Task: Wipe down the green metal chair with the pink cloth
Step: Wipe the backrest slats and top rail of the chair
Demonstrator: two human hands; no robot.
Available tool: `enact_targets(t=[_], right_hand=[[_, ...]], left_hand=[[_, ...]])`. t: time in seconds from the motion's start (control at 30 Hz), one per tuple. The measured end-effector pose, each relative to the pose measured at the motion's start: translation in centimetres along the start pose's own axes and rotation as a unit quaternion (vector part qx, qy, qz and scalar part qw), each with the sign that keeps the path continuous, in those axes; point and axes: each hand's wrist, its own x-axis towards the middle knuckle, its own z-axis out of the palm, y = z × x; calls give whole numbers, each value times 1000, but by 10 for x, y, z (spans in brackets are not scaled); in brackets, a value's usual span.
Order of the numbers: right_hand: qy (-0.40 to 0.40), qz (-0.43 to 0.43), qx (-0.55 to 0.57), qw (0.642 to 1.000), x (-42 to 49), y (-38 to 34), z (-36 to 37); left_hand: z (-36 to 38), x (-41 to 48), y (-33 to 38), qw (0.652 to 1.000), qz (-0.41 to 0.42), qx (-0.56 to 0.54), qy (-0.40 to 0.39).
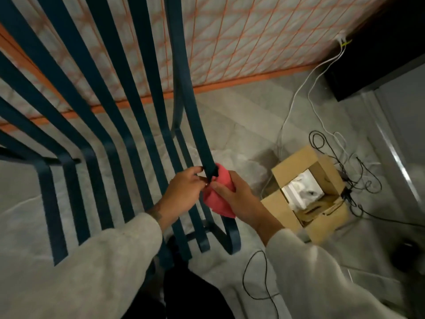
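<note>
The dark green metal chair (110, 134) fills the left and middle of the head view, its flat slats curving from the back down into the seat. The pink cloth (219, 201) is wrapped round the rightmost slat, the armrest strip. My right hand (236, 196) grips the cloth from the right, thumb across its front. My left hand (184, 192) reaches between the slats, and its fingertips pinch the cloth at the same strip.
An open cardboard box (305, 192) stands on the grey floor to the right, with black and white cables (333, 157) tangled beside it. A quilted mattress with orange piping (230, 42) leans behind the chair. A black cable (257, 277) loops near my right sleeve.
</note>
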Motion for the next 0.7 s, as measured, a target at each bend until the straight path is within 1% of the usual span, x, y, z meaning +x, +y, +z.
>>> enact_targets(t=[0.07, 0.13, 0.23, 0.3, 0.4, 0.47, 0.6, 0.7], right_hand=[[-2, 16, 13, 1000, -19, 19, 3], [15, 18, 15, 1000, -24, 26, 6], [42, -9, -1, 999, -3, 7, 8], [51, -31, -19, 998, 21, -14, 9], [59, -40, -17, 997, 33, -26, 12], [61, -38, 12, 997, 11, -14, 15], [82, -22, 113, 990, -58, 44, 27], [114, -10, 131, 985, -96, 79, 37]], left_hand=[[13, -1, -10, 999, -11, -30, -5], [19, -6, -14, 1000, -8, -25, 0], [24, -12, -18, 1000, -5, -30, 3], [24, -15, -15, 999, -14, -45, 21], [19, -18, -10, 997, -10, -70, 29], [18, -22, -12, 998, -8, -62, 11], [21, -34, -30, 999, -26, -42, -4], [28, -48, -48, 997, -55, -41, -28]])
